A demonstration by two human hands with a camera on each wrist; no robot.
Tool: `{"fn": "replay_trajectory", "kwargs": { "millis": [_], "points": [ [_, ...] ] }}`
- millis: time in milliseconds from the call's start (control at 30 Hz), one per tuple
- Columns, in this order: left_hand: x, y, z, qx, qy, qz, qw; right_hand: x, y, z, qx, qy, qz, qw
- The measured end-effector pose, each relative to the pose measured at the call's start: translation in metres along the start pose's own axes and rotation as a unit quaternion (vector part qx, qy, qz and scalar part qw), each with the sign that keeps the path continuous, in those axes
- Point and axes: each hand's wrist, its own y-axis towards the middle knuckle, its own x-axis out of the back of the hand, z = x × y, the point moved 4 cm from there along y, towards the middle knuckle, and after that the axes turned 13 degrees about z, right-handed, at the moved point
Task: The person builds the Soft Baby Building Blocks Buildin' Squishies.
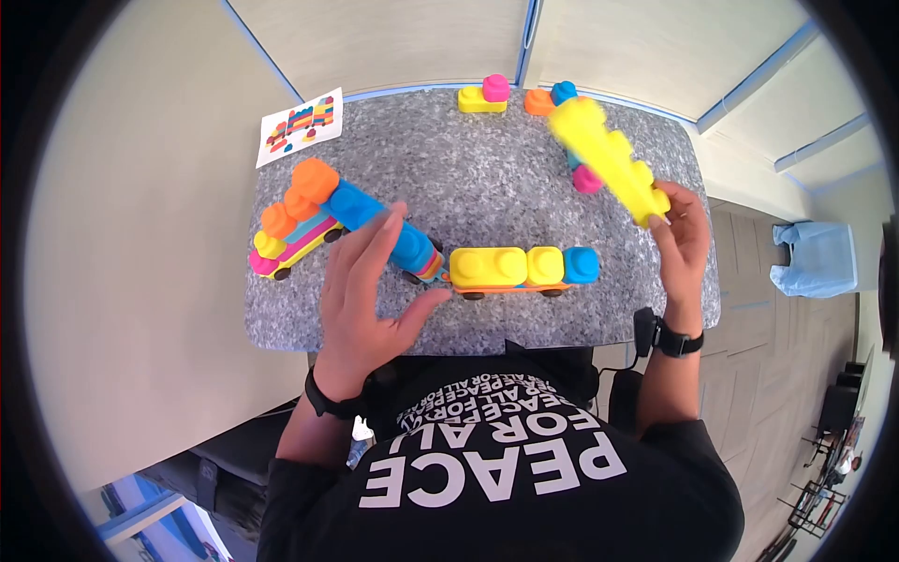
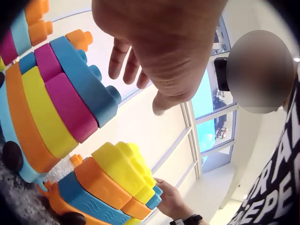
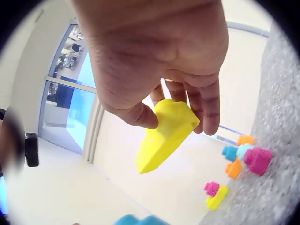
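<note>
My right hand [image 1: 685, 239] pinches one end of a long yellow toy block [image 1: 607, 155], raised over the right side of the table. In the right wrist view the thumb and fingers grip this yellow block [image 3: 166, 133] from both sides. A toy train of three wheeled cars stands nearer me. Its middle car [image 2: 51, 108] has a long blue block on top. Over that car hovers my left hand [image 1: 361, 290], fingers extended and thumb apart, holding nothing. Yellow and blue blocks top the right car [image 1: 487, 267]; orange and yellow ones top the left car [image 1: 300, 242].
A picture card [image 1: 300, 126] lies at the far left corner. Along the back edge sit a yellow block with a pink one [image 1: 495, 88] on it, and orange and blue blocks [image 1: 564, 93]. A pink block [image 1: 587, 179] shows partly behind the raised yellow one. Walls rise behind the table.
</note>
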Motion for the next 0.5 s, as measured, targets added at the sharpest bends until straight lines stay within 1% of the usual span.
{"fn": "replay_trajectory", "kwargs": {
  "millis": [100, 167, 267, 367, 500],
  "points": [
    [-0.010, 0.007, 0.004, -0.020, -0.007, 0.024, 0.999, -0.034, -0.011, 0.039, 0.054, -0.011, 0.091, 0.994],
    [-0.016, 0.011, 0.002, -0.027, -0.010, 0.052, 0.998, -0.048, -0.014, 0.046, 0.085, -0.034, 0.154, 0.984],
    [-0.023, 0.013, -0.004, -0.021, 0.025, 0.099, 0.995, -0.061, -0.016, 0.052, 0.070, -0.038, 0.187, 0.979],
    [-0.028, 0.013, -0.008, -0.022, 0.045, 0.130, 0.990, -0.064, -0.015, 0.049, 0.064, -0.071, 0.198, 0.976],
    [-0.038, 0.011, -0.007, -0.025, 0.066, 0.131, 0.989, -0.063, -0.016, 0.040, 0.056, -0.130, 0.204, 0.969]
  ]
}}
